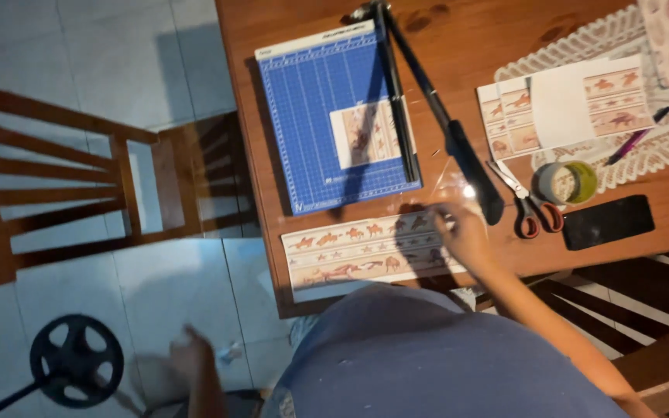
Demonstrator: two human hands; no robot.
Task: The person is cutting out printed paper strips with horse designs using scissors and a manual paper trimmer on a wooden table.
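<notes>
Right hand [462, 232], fingers spread, presses horse-print paper strip [369, 249] on desk [458, 46] just below blue paper trimmer [334, 116]. Left hand [191, 356], blurred, grip unclear, hangs over floor, well left of trimmer.

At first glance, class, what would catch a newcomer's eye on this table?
The blue paper trimmer at the table's far left, its black blade arm raised, with a printed sheet on it. Nearer, the right hand touches a long strip of horse pictures at the table's edge. Scissors lie to the right.
</notes>
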